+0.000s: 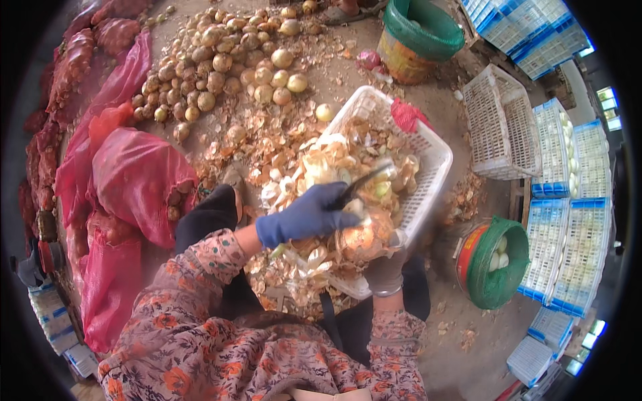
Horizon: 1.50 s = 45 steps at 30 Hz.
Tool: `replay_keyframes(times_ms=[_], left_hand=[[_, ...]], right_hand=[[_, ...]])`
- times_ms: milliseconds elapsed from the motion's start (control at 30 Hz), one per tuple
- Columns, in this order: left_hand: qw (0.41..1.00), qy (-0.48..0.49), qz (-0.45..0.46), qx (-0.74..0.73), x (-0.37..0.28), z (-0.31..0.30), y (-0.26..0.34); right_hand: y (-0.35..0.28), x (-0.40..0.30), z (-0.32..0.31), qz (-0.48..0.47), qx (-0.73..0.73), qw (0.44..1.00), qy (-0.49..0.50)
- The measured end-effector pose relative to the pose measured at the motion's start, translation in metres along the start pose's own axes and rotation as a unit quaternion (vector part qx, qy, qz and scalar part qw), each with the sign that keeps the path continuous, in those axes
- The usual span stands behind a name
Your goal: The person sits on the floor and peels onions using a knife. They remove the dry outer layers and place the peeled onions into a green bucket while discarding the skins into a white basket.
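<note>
My left hand, in a blue glove, grips a knife whose blade points up and to the right. It is over a heap of peeled onion skins. In my right hand, in a grey glove, sits a large brown onion with its papery skin on. The knife hand's fingers are close against the onion's top. Below both hands stands a white plastic crate, tilted in view and loaded with skins, with a red mesh cloth over its far rim.
Unpeeled onions lie piled on the floor ahead. Red mesh sacks stand at left. A green-lined bucket at right holds peeled onions; another green-lined bucket is farther off. An empty-looking white crate and stacked crates line the right.
</note>
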State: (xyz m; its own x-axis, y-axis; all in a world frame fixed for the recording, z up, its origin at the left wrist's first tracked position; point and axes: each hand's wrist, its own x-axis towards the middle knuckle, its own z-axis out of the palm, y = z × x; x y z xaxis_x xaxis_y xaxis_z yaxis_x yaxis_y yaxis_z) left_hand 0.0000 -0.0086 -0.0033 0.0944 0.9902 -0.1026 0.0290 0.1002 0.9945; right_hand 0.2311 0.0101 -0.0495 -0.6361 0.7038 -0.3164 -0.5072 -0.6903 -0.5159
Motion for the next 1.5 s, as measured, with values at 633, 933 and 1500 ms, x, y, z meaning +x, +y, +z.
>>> replay_keyframes(times_ms=[633,933,1500], left_hand=[[0.956,0.132,-0.147,-0.217,0.004,-0.022,0.029],[0.906,0.082,-0.034,0.415,-0.008,-0.034,-0.080],[0.965,0.147,-0.108,-0.189,-0.004,-0.014,0.010]], right_hand=[[-0.007,0.022,0.031,0.003,-0.034,0.994,0.099],[-0.017,0.014,0.022,-0.108,-0.105,0.980,0.129],[0.002,0.045,0.039,-0.102,-0.360,0.927,0.037]])
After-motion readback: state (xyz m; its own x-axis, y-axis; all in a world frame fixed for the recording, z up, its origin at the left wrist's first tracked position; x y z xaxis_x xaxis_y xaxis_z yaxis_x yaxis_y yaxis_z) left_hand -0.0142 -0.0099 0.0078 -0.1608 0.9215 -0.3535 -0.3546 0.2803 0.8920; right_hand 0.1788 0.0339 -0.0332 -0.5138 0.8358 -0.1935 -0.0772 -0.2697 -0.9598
